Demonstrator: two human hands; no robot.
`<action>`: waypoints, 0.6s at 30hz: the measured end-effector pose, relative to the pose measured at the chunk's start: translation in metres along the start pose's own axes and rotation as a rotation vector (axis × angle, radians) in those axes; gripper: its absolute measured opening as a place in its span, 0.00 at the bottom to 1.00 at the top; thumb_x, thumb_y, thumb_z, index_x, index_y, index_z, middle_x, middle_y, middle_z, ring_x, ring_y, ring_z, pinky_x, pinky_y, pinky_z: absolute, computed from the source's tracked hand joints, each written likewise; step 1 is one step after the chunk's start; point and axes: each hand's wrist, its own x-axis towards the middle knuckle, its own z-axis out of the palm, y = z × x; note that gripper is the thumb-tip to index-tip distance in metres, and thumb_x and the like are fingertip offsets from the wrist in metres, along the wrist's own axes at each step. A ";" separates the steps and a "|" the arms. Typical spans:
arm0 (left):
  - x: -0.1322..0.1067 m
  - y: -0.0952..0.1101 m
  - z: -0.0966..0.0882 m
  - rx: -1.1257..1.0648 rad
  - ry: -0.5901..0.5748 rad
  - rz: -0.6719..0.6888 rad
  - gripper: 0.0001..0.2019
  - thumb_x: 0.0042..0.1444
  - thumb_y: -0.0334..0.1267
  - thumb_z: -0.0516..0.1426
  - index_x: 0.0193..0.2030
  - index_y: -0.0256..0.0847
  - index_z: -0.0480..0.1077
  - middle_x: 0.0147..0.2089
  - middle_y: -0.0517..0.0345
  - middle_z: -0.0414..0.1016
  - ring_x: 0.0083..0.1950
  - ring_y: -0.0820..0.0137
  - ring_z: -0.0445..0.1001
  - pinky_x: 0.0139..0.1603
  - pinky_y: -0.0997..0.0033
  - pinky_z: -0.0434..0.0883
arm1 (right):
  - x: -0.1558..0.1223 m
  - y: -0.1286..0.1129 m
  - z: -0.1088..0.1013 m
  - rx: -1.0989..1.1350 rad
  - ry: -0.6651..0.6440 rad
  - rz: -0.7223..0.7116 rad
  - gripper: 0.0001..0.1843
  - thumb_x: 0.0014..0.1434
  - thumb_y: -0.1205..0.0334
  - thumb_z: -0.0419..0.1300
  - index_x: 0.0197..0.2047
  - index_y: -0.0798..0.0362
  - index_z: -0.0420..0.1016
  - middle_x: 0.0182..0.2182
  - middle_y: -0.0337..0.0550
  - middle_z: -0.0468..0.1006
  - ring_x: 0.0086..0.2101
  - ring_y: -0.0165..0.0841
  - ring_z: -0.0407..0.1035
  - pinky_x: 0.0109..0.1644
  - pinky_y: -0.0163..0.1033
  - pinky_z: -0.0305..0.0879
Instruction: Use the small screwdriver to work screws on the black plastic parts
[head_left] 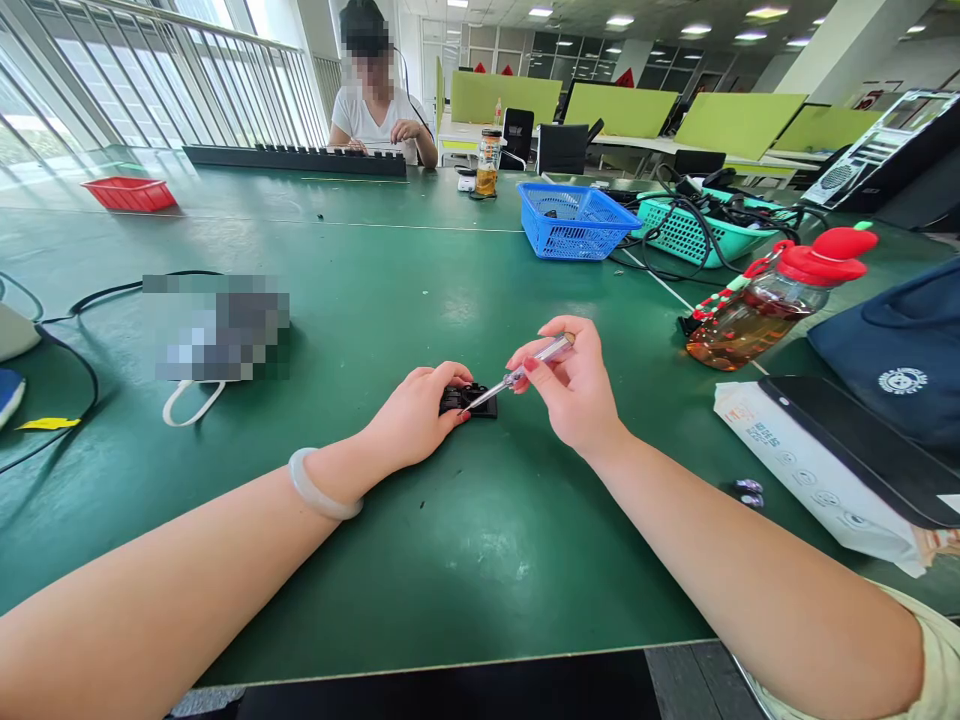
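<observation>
Black part (489, 408), green tabletop (420, 570)

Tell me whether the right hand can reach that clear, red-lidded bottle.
Probably yes: only green tabletop appears to lie between the right hand and the bottle, though it would likely need to set down its slim, clear-handled metal screwdriver first.

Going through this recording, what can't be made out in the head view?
Head view:
- Black part: left end covered by the left hand.
- Screwdriver: handle partly covered by the right hand; tip too small to tell whether it touches the part.
- Object at left: pixelated.
- Blue bag: cut off by the right edge.
</observation>
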 end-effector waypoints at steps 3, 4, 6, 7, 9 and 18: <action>0.000 -0.002 0.000 0.005 -0.003 0.015 0.16 0.58 0.37 0.58 0.53 0.46 0.67 0.54 0.55 0.76 0.57 0.58 0.69 0.60 0.54 0.69 | -0.001 -0.006 -0.001 -0.056 0.136 -0.067 0.24 0.57 0.44 0.64 0.47 0.42 0.57 0.31 0.35 0.75 0.30 0.35 0.74 0.39 0.47 0.73; 0.000 -0.002 0.000 0.010 -0.005 0.016 0.17 0.58 0.37 0.57 0.54 0.46 0.67 0.54 0.55 0.76 0.58 0.57 0.69 0.60 0.54 0.69 | 0.000 -0.008 -0.002 -0.081 0.182 -0.090 0.24 0.57 0.45 0.64 0.48 0.42 0.56 0.31 0.36 0.75 0.32 0.36 0.75 0.41 0.48 0.74; -0.001 -0.003 0.001 0.022 -0.010 0.012 0.19 0.59 0.37 0.57 0.57 0.46 0.66 0.55 0.54 0.76 0.59 0.57 0.68 0.62 0.53 0.68 | 0.000 -0.009 -0.004 -0.126 0.240 -0.132 0.23 0.58 0.45 0.64 0.49 0.41 0.56 0.32 0.37 0.73 0.36 0.39 0.76 0.45 0.51 0.74; -0.001 -0.003 0.001 0.028 -0.013 0.006 0.20 0.59 0.37 0.57 0.58 0.45 0.66 0.55 0.54 0.76 0.60 0.57 0.68 0.62 0.53 0.67 | 0.001 -0.010 -0.005 -0.146 0.254 -0.149 0.23 0.59 0.46 0.63 0.50 0.41 0.57 0.32 0.37 0.73 0.38 0.39 0.76 0.46 0.51 0.73; -0.001 -0.003 0.001 0.037 -0.020 -0.003 0.21 0.60 0.38 0.57 0.60 0.45 0.65 0.55 0.54 0.76 0.61 0.57 0.67 0.63 0.53 0.67 | 0.001 -0.009 -0.007 -0.184 0.255 -0.178 0.21 0.60 0.47 0.63 0.51 0.41 0.58 0.32 0.38 0.72 0.37 0.40 0.76 0.45 0.51 0.73; 0.000 0.000 0.001 0.027 -0.010 -0.012 0.21 0.60 0.37 0.58 0.61 0.44 0.66 0.55 0.55 0.76 0.61 0.58 0.67 0.63 0.55 0.68 | 0.002 0.008 -0.009 -0.339 0.086 -0.304 0.19 0.67 0.51 0.56 0.57 0.43 0.57 0.34 0.38 0.74 0.34 0.35 0.74 0.43 0.48 0.76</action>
